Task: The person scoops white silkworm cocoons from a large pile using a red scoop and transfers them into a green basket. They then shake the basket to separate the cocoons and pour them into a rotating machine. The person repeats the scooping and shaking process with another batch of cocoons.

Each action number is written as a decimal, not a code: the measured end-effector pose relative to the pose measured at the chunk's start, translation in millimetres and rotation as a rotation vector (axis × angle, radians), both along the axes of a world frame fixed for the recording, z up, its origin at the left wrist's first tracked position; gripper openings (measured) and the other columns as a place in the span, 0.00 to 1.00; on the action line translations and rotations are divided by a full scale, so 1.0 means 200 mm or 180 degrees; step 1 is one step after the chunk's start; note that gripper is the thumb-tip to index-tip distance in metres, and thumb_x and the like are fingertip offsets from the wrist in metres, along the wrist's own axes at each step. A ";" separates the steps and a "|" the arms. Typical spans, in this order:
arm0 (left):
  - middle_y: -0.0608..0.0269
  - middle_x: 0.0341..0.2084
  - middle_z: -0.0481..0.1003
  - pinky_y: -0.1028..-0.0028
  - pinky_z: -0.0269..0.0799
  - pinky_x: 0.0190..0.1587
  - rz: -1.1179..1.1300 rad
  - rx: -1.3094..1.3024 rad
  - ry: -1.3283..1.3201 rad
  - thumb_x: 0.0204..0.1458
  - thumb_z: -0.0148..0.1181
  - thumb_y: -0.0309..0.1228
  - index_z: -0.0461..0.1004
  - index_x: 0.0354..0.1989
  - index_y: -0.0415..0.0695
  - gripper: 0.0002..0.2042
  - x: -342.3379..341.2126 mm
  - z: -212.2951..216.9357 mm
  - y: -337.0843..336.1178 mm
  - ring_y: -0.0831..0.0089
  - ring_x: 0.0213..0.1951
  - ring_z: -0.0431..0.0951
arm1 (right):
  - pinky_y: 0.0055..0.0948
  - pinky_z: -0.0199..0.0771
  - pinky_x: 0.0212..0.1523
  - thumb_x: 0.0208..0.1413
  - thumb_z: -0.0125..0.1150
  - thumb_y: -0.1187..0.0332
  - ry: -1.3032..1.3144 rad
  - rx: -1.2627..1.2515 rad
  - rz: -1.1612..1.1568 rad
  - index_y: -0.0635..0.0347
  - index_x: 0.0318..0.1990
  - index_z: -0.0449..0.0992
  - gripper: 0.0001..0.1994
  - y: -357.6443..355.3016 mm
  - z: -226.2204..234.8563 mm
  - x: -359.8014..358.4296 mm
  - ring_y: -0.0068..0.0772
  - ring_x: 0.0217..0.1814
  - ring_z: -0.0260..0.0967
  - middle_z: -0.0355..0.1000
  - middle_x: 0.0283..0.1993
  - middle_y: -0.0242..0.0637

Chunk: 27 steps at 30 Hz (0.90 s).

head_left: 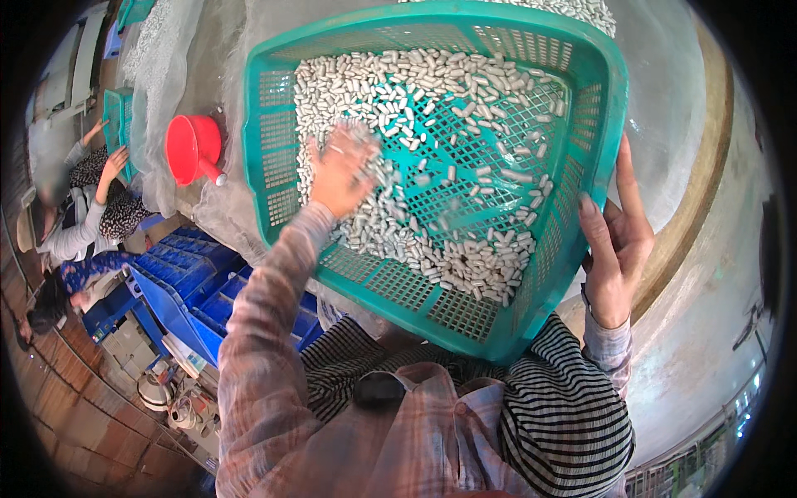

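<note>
My left hand (344, 170) is blurred, hold unreadable, among small white rod-like pieces (490, 259) in a green plastic mesh basket (278, 158); my right hand (618, 241), closed on its right edge, could slip, spilling them.

A broad work surface (217, 62) carries everything here, much of it covered by a pale, see-through sheet (664, 100) that wrinkles along the left side. Directly on that covering lie two heaps of small whitish pieces: a far heap (573, 10) at the top edge and a left heap (148, 50) toward the upper left. A red dipper (189, 149) rests nearby, its handle pointing toward the person. The large green basket (616, 91) covers the middle (whether it touches the surface, I cannot tell).
</note>
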<state>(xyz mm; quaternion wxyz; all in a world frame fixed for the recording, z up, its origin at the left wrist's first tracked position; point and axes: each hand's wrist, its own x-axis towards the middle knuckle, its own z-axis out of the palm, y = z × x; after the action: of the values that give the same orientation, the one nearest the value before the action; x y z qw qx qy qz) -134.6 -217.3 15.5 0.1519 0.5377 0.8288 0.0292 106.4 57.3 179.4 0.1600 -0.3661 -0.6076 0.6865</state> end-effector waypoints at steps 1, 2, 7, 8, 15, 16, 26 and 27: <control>0.49 0.67 0.53 0.44 0.32 0.66 0.0695 0.0737 -0.0048 0.49 0.57 0.43 0.64 0.61 0.48 0.30 -0.13 -0.09 -0.07 0.48 0.68 0.48 | 0.16 0.68 0.45 0.59 0.50 0.82 -0.0028 -0.0021 0.0053 0.67 0.70 0.45 0.32 0.02 0.00 0.01 0.20 0.45 0.70 0.72 0.53 0.44; 0.49 0.64 0.58 0.54 0.41 0.67 0.1351 0.1916 0.0036 0.54 0.55 0.40 0.66 0.59 0.45 0.24 -0.23 -0.16 0.00 0.50 0.65 0.54 | 0.16 0.68 0.44 0.59 0.50 0.82 -0.0057 -0.0034 0.0097 0.67 0.70 0.45 0.33 0.02 -0.01 0.01 0.19 0.45 0.70 0.72 0.53 0.44; 0.56 0.36 0.74 0.63 0.58 0.51 0.2654 0.2853 -0.0247 0.46 0.64 0.38 0.78 0.32 0.45 0.10 -0.36 -0.22 0.56 0.58 0.44 0.68 | 0.09 0.59 0.29 0.60 0.50 0.80 0.0070 -0.0046 0.0057 0.65 0.70 0.45 0.32 0.00 -0.01 -0.01 0.10 0.31 0.64 0.75 0.45 0.37; 0.55 0.35 0.73 0.61 0.59 0.50 0.2520 0.3031 -0.0463 0.43 0.65 0.37 0.77 0.26 0.45 0.09 -0.29 -0.18 0.67 0.57 0.44 0.68 | 0.09 0.57 0.27 0.60 0.50 0.80 0.0076 -0.0056 0.0027 0.64 0.70 0.45 0.32 -0.01 -0.01 -0.01 0.08 0.29 0.63 0.75 0.43 0.35; 0.60 0.44 0.70 0.54 0.57 0.51 0.0605 0.2374 -0.0613 0.41 0.64 0.37 0.75 0.30 0.52 0.08 0.49 0.13 0.88 0.57 0.46 0.65 | 0.11 0.65 0.35 0.60 0.49 0.80 0.0142 -0.0144 -0.0183 0.65 0.70 0.45 0.32 -0.03 0.00 -0.04 0.14 0.38 0.68 0.74 0.49 0.40; 0.61 0.47 0.70 0.51 0.56 0.52 0.0084 0.2036 -0.0790 0.40 0.65 0.39 0.76 0.30 0.54 0.09 0.59 0.17 0.80 0.56 0.48 0.65 | 0.13 0.67 0.39 0.60 0.49 0.80 0.0183 -0.0184 -0.0261 0.65 0.70 0.45 0.32 -0.03 0.00 -0.03 0.16 0.41 0.70 0.73 0.51 0.41; 0.43 0.69 0.44 0.45 0.32 0.67 0.1958 0.1416 0.0312 0.61 0.40 0.46 0.51 0.69 0.47 0.29 0.06 -0.15 0.51 0.44 0.68 0.46 | 0.15 0.68 0.43 0.60 0.49 0.80 0.0255 -0.0114 -0.0125 0.66 0.70 0.45 0.32 -0.03 0.01 -0.04 0.19 0.44 0.70 0.72 0.54 0.45; 0.41 0.68 0.44 0.47 0.33 0.67 0.2128 0.1178 0.0217 0.62 0.40 0.48 0.51 0.68 0.42 0.31 0.10 -0.08 0.67 0.45 0.68 0.47 | 0.14 0.68 0.42 0.60 0.49 0.80 0.0197 -0.0079 -0.0067 0.66 0.70 0.45 0.32 -0.02 0.01 -0.04 0.18 0.43 0.71 0.72 0.53 0.45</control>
<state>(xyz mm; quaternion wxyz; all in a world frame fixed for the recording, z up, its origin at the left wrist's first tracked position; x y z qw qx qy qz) -115.2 -83.7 0.3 0.0068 0.2567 0.9437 0.2084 99.1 54.0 180.4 0.1814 -0.3530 -0.5899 0.7032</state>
